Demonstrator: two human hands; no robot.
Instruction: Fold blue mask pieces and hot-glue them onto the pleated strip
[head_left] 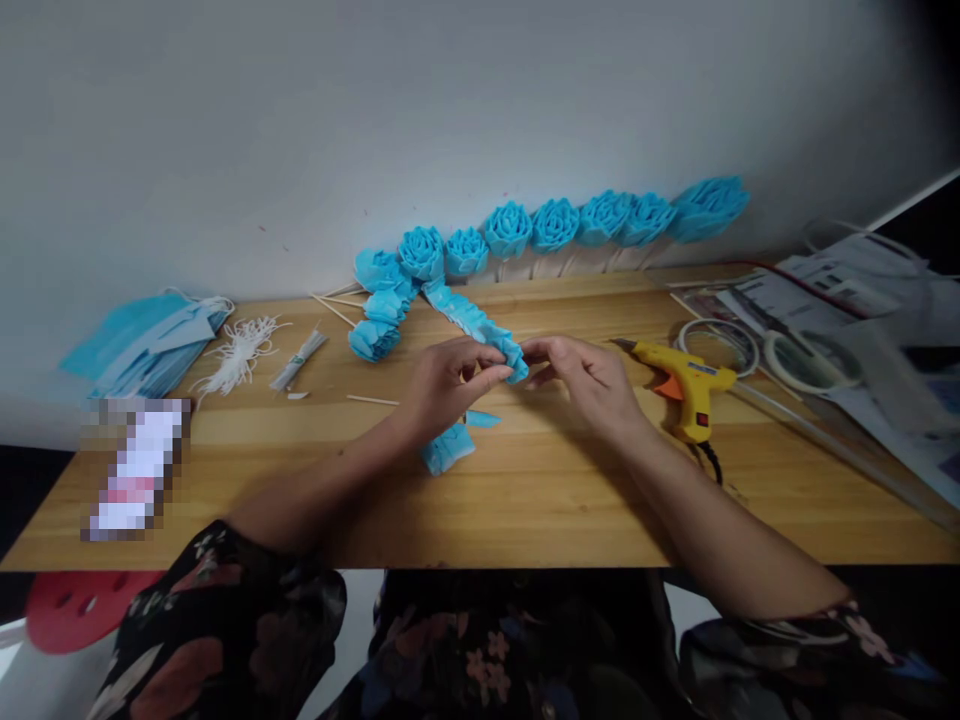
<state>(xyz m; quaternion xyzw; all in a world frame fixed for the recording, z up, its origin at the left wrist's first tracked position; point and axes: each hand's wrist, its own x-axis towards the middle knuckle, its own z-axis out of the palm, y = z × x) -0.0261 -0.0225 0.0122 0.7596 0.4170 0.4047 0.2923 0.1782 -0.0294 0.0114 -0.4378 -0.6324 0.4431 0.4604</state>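
My left hand (459, 372) pinches a pleated blue strip (466, 316) between thumb and fingers, near the strip's closest end. That end is bunched into folds, while the rest runs back toward the finished flowers. From the other side, my right hand (583, 378) has its curled fingertips at the bunched end; its thumb is partly hidden. A thin wooden stick (373, 400) lies beside my left wrist. Blue material scraps (448, 448) rest on the wood below my hands. To the right of my right hand lies a yellow hot glue gun (686, 385) with an orange trigger.
Blue flowers (555, 225) on sticks lean in a row against the wall; several more lie left of them. At left are blue face masks (161, 345), white ear loops (244, 352), a wire bundle (300, 360) and a blurred-out object (139, 470). Tape rolls (799, 360) and papers crowd the right.
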